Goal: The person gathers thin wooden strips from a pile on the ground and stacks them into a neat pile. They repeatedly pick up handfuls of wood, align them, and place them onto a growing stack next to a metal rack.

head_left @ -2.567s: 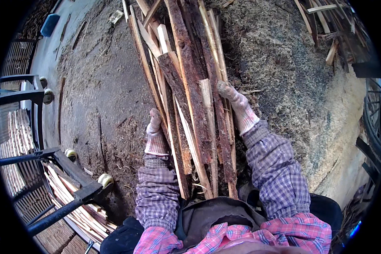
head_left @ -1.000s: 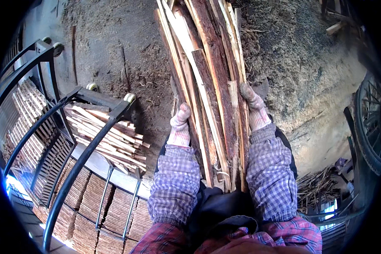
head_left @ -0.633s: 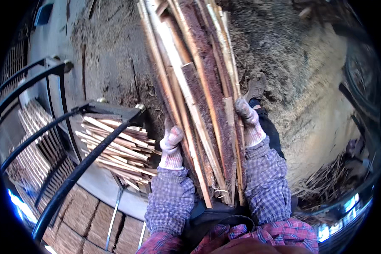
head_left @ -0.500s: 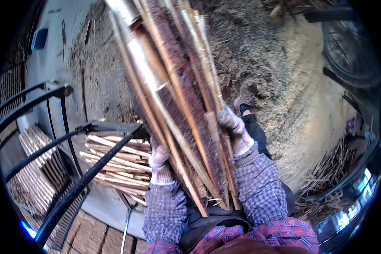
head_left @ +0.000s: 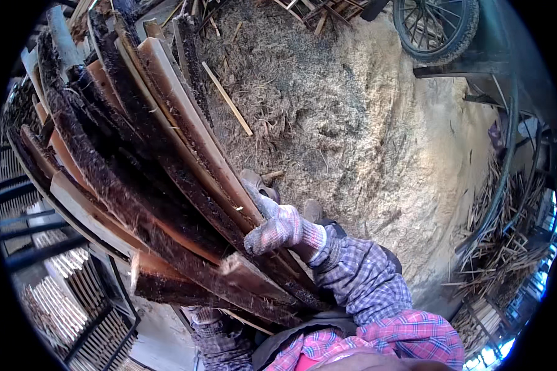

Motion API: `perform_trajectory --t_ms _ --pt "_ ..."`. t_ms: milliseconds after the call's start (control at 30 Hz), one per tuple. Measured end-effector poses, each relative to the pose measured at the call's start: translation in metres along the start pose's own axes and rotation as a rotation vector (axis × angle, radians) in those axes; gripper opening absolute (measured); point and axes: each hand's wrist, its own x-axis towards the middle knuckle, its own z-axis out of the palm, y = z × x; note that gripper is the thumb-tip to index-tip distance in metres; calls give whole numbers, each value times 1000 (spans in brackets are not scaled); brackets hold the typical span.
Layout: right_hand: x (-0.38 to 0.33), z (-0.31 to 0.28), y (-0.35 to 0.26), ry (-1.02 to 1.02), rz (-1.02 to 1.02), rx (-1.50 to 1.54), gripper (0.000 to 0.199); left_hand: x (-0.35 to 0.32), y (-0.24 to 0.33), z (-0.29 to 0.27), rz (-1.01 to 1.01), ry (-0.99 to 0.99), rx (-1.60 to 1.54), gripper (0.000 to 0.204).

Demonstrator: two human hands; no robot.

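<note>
A big bundle of long wooden slabs point(head_left: 185, 179), with dark rough bark and pale sawn edges, leans from my lap up to the far left. My right hand point(head_left: 278, 230), in a dirty light knit glove, is closed round the bundle's right edge. The slabs lie fanned out and uneven, with one short thick slab point(head_left: 167, 281) jutting out low on the left. Beneath the near left part of the bundle is my left hand point(head_left: 203, 314); only its glove cuff shows and its fingers are hidden.
Ground strewn with sawdust and bark point(head_left: 353, 136) spreads ahead and right. A spoked wheel point(head_left: 436, 28) stands at the far right. One loose stick point(head_left: 227, 99) lies ahead. A heap of thin sticks point(head_left: 507, 247) lies right; black metal bars point(head_left: 46, 253) and stacked strips point(head_left: 56, 303) are left.
The bundle has swung to the left and now shows more bark and cut ends. My right hand has moved left with it. My left hand's fingers have gone out of sight under the slabs.
</note>
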Motion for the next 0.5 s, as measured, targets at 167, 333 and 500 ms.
perform_trajectory --t_ms 167,333,500 --pt "-65 15 21 -72 -215 -86 122 -68 -25 -25 60 -50 -19 61" --pt "-117 52 37 -60 -91 -301 123 -138 -43 -58 93 -33 -38 73" --pt "-151 89 90 52 -236 -753 75 -199 -58 -116 82 -4 -30 85"
